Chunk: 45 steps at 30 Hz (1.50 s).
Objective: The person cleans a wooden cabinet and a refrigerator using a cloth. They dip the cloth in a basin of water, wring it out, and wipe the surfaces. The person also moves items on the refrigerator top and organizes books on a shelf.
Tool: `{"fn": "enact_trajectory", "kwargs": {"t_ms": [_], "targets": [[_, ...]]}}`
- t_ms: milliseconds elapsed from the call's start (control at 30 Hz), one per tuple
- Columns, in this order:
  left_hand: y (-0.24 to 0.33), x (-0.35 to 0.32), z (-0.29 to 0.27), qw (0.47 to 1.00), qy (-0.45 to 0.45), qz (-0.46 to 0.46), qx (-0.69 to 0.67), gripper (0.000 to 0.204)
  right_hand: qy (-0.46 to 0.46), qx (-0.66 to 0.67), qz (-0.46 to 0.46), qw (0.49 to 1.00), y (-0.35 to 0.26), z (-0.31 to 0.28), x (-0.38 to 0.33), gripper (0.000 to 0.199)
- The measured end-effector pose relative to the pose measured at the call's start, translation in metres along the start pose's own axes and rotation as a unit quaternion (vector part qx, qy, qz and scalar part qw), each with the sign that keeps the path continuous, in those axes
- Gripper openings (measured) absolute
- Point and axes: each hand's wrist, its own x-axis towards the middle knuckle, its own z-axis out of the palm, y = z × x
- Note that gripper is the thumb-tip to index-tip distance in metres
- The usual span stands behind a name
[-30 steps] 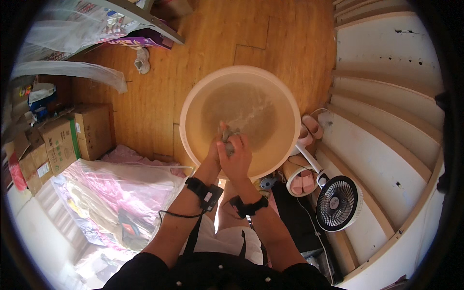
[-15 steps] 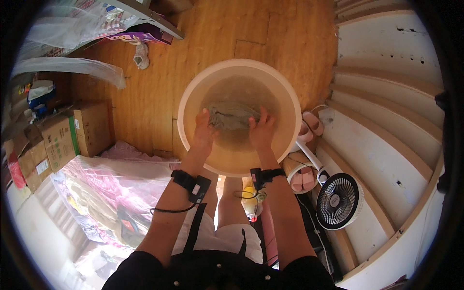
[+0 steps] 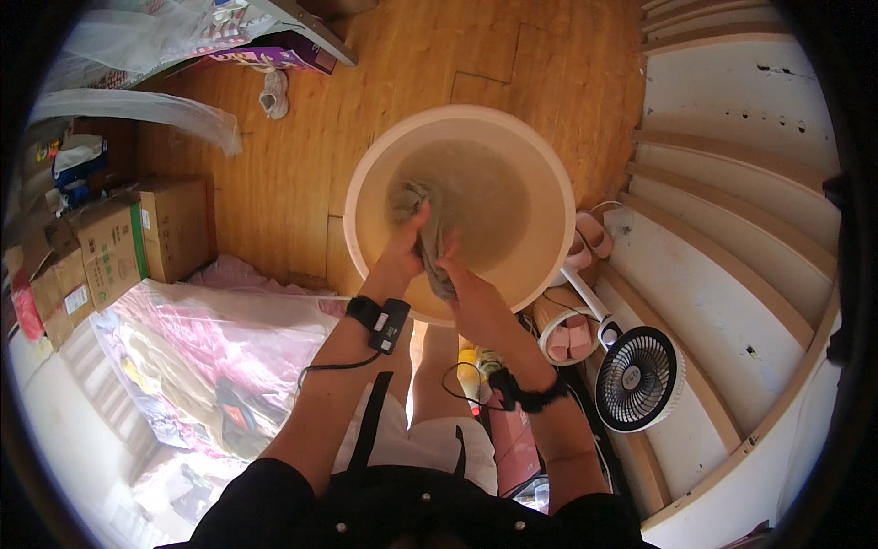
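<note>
A large pale peach basin [image 3: 462, 113] holds murky, brownish water [image 3: 498, 206]. A wet grey-green cloth [image 3: 432, 240] runs lengthwise between my hands in the left half of the basin, bunched at its far end and hanging toward the near rim. My left hand [image 3: 404, 252] is closed around its middle, with the thumb along the fabric. Lower down, my right hand [image 3: 464, 285] grips the near end close to the basin's front wall. Some fingers are hidden behind the cloth. Each wrist wears a black strap with a small device and cable.
Right of the basin are pink slippers [image 3: 594, 235], a white bin with more slippers [image 3: 569, 337] and a white fan with a black grille [image 3: 633, 380]. Cardboard boxes [image 3: 174, 229] and pink bedding [image 3: 238, 339] lie left. A shoe [image 3: 273, 94] rests on the wooden floor.
The cloth was spread crosswise low in the basin under both hands. Now it is gathered, turned lengthwise and lifted toward me. My right hand has come left and nearer, closing on it.
</note>
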Motion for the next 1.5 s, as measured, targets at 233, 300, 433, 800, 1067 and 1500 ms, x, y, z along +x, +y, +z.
{"fn": "enact_trajectory", "kwargs": {"t_ms": [233, 300, 433, 800, 1067, 1500], "targets": [[0.014, -0.062, 0.037, 0.983, -0.118, -0.134, 0.044, 0.046, 0.066, 0.181, 0.074, 0.979, 0.007, -0.076, 0.022, 0.028], [0.013, -0.082, 0.056, 0.976, -0.147, -0.141, 0.072, 0.042, 0.062, 0.250, 0.154, 0.954, 0.039, -0.058, 0.041, 0.030], [0.005, -0.085, 0.061, 0.967, -0.211, -0.108, 0.097, 0.040, 0.132, 0.580, 0.165, 0.787, 0.072, 0.024, 0.058, 0.047], [-0.013, -0.118, 0.068, 0.960, -0.121, -0.154, -0.199, 0.032, 0.082, 0.559, 0.109, 0.818, 0.034, 0.005, 0.052, 0.027], [-0.021, -0.094, 0.051, 0.985, -0.055, -0.148, -0.075, 0.042, 0.146, 0.363, 0.102, 0.915, 0.023, 0.017, 0.077, 0.011], [-0.055, -0.070, 0.045, 0.861, 0.063, 0.232, 0.449, 0.038, 0.224, 0.069, 0.096, 0.967, 0.062, 0.036, 0.085, 0.022]]}}
